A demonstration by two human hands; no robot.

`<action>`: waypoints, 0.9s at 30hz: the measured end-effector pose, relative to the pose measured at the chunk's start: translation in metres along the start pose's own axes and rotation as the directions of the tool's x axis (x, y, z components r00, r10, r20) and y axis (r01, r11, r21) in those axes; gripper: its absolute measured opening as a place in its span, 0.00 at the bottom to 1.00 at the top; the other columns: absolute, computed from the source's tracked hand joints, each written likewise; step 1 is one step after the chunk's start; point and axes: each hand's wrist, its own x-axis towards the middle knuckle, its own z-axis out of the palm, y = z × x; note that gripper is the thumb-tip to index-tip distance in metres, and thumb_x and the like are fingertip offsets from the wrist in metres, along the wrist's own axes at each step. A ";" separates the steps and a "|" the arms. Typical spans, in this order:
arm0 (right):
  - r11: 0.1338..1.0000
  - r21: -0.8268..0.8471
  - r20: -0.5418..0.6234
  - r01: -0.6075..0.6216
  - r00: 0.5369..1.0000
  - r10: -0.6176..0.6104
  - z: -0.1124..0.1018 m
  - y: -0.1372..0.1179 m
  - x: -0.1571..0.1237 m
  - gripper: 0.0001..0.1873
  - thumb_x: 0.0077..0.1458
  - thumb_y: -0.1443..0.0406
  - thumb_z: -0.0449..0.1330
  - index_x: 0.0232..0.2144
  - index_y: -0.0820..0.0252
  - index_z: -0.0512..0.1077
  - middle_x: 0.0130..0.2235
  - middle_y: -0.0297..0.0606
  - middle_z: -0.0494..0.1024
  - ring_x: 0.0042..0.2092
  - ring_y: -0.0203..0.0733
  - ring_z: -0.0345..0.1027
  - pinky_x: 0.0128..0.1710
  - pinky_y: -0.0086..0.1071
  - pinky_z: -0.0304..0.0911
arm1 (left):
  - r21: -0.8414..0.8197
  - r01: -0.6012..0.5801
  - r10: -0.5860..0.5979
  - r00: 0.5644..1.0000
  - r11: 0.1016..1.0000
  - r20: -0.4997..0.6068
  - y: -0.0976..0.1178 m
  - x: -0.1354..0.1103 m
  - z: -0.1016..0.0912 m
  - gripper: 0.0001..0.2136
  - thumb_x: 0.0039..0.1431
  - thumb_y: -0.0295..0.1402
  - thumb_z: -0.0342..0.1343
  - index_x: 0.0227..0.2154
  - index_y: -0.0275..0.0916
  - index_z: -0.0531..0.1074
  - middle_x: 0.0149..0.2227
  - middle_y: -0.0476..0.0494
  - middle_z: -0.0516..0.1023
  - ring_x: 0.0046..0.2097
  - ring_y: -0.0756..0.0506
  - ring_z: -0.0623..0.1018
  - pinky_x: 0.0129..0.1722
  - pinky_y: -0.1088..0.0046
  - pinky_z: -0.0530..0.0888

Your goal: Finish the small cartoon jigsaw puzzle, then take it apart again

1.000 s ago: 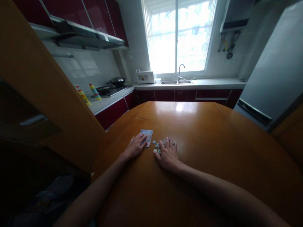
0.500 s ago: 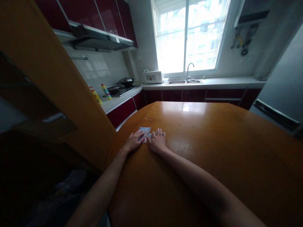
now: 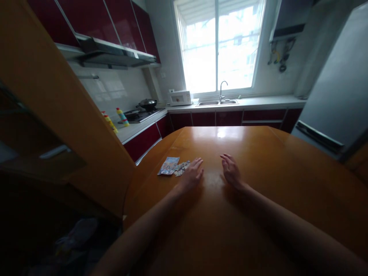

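Observation:
My left hand (image 3: 192,175) is just right of a heap of small grey-white pieces (image 3: 180,168), which look like jigsaw puzzle pieces. Its fingers are stretched out with nothing in them, and it hides part of the heap's right side. Left of the pieces, partly beneath or against them, lies a flat blue printed sheet or packet (image 3: 168,165); I cannot tell which. Farther right, my right hand (image 3: 230,171) is held over the brown wooden table (image 3: 218,214), palm turned inward. Its fingers are extended and it holds nothing. A gap separates the two hands.
Beyond the table's rounded edge, a counter carries a sink (image 3: 209,103), a white microwave (image 3: 180,98), a stove with a lidded pan (image 3: 147,104) and a yellow-and-blue bottle (image 3: 122,117). A tall fridge (image 3: 330,99) stands at right; a wooden cabinet (image 3: 83,126) borders the left.
Both hands have left the sheet and pieces and shifted right, the right hand farther, so they are now apart. The sheet and heap have come into fuller view. The camera view has turned slightly right.

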 end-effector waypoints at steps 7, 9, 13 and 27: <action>0.963 -0.269 0.134 -0.007 0.990 0.044 -0.089 0.024 -0.067 0.28 0.61 0.59 0.51 0.62 0.60 0.65 0.67 0.49 0.60 0.69 0.52 0.47 0.67 0.51 0.42 | -0.046 -0.074 0.080 0.987 0.996 0.137 0.060 0.002 0.053 0.25 0.67 0.36 0.46 0.64 0.34 0.60 0.67 0.33 0.59 0.70 0.38 0.56 0.68 0.53 0.55; 0.938 -0.347 0.214 0.000 0.973 0.080 -0.094 0.021 -0.075 0.32 0.59 0.59 0.53 0.65 0.59 0.61 0.70 0.47 0.53 0.71 0.53 0.39 0.68 0.52 0.34 | -0.034 -0.093 0.097 0.980 0.995 0.175 0.080 0.002 0.071 0.27 0.66 0.38 0.48 0.66 0.37 0.57 0.69 0.35 0.55 0.71 0.36 0.52 0.69 0.50 0.51; 0.897 -0.441 0.333 -0.016 0.926 0.180 -0.094 0.020 -0.074 0.35 0.61 0.55 0.52 0.67 0.59 0.57 0.70 0.49 0.50 0.71 0.57 0.36 0.67 0.56 0.31 | 0.013 -0.110 0.103 0.962 0.994 0.253 0.110 0.005 0.098 0.28 0.65 0.40 0.49 0.66 0.39 0.57 0.69 0.37 0.54 0.70 0.34 0.52 0.68 0.46 0.49; 0.938 -0.345 0.127 0.008 0.991 0.038 -0.187 -0.039 -0.116 0.29 0.62 0.56 0.53 0.63 0.59 0.62 0.68 0.46 0.57 0.69 0.48 0.46 0.67 0.45 0.43 | 0.281 -0.218 0.114 0.932 0.935 0.344 0.095 0.032 0.107 0.27 0.69 0.41 0.35 0.64 0.34 0.60 0.69 0.40 0.55 0.70 0.37 0.54 0.67 0.52 0.56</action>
